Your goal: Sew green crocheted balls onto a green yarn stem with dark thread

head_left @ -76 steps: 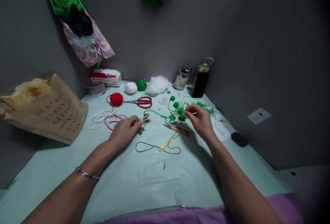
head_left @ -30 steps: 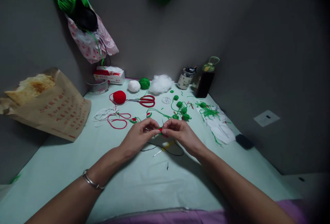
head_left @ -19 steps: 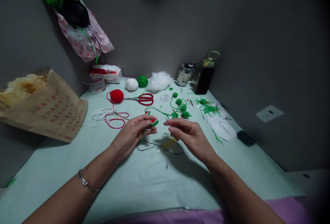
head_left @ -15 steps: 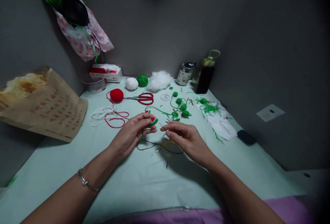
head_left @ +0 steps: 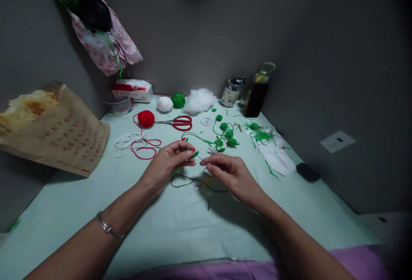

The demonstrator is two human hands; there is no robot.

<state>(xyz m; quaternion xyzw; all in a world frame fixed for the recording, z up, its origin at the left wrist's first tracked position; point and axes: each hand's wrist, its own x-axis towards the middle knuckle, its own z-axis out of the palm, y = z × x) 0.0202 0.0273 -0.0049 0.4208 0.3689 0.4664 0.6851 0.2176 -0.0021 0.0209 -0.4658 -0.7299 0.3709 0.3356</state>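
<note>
Between the thumb and fingers of my left hand (head_left: 170,162) is a small red and green crocheted piece (head_left: 194,153). My right hand (head_left: 230,175) pinches a thin needle (head_left: 199,157), whose tip reaches the piece. A dark thread (head_left: 186,182) loops on the table below both hands. Near it lie a small metal hook (head_left: 193,190) and a short black bit (head_left: 208,205). Small scissor blades (head_left: 210,152) show just above my right fingers. A second red and green piece (head_left: 184,139) sits behind my left fingers.
Red scissors (head_left: 182,123), a red yarn ball (head_left: 146,119), white stuffing (head_left: 200,101) and several green balls (head_left: 229,134) lie beyond my hands. A bottle (head_left: 256,95) and a pen cup (head_left: 231,93) stand at the back right. A paper bag (head_left: 64,129) is at left.
My left hand has turned the crocheted piece, so less red shows. The needle in my right hand now meets it, where there was a gap before.
</note>
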